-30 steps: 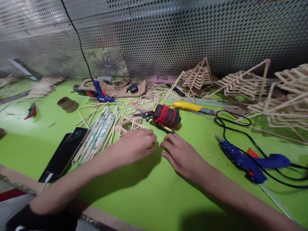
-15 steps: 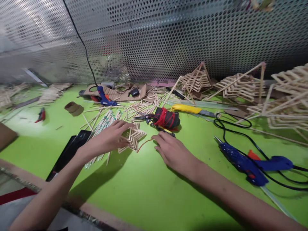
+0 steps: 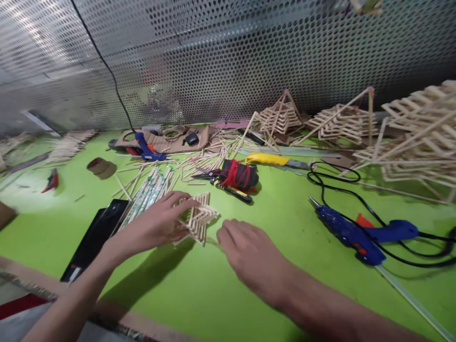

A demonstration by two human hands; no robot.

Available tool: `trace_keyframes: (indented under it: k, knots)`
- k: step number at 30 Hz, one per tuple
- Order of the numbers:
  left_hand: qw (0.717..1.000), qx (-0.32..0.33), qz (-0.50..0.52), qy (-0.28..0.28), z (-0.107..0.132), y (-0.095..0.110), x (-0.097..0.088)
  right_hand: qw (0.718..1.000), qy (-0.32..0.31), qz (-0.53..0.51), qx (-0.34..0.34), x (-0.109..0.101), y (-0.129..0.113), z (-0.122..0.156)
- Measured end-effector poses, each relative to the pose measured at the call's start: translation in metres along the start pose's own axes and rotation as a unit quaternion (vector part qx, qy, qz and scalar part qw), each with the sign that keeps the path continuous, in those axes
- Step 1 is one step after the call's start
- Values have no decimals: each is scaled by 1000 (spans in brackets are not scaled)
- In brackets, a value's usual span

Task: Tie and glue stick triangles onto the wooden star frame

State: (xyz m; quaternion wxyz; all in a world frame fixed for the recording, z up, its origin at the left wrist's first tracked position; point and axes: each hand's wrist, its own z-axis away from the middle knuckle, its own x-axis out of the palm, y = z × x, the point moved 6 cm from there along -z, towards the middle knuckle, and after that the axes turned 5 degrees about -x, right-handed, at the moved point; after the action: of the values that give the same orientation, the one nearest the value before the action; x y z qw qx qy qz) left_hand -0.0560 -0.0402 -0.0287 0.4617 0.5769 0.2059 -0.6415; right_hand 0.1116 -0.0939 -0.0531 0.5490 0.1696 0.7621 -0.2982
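I can read no lettering. Just right of the black phone (image 3: pixel 113 216), the wrapper's (image 3: pixel 151 189) green marks are illegible to me.

Layered stick lattice (image 3: pixel 200 217) in left fingers (image 3: pixel 184 205); strand (image 3: pixel 213 242) at corner.

Looks forward and down from the wearer's head, near a flat bright-green tabletop (image 3: pixel 285 204), facing a grey perforated-metal screen (image 3: pixel 228 61).

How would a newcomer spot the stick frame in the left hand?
Over the green tabletop, find the left hand, left of centre in view. It holds the layered stick frame, the only one held; the other frames sit back right, near the mesh wall.
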Motion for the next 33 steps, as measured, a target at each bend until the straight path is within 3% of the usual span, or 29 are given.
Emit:
trace_keyframes:
  k: [4,8,10,13,19,22,28,31,33]
  knots:
    - [997,72,0,-18,-9,42,13,993,102,-65,-7,-34,-11,31]
    - [990,126,22,-50,-22,86,21,978,177,-83,71,-65,12,47]
    - [991,120,-8,-50,-25,96,21,969,201,-67,129,-75,29,54]
    - [990,126,-47,-48,-22,101,17,955,204,-34,213,-75,57,66]
    - [986,155,-36,-48,-14,99,11,943,102,8,316,-48,103,86]
    - [984,171,-8,-50,-15,104,13,945,93,-4,315,-46,108,88]
    - [983,177,3,-52,-32,111,11,938,156,-55,304,-62,108,89]
    - [980,180,67,-50,-49,113,0,930,177,-98,307,-65,110,91]
    - [982,153,111,-4,-66,114,-13,923,186,-130,310,-65,111,92]
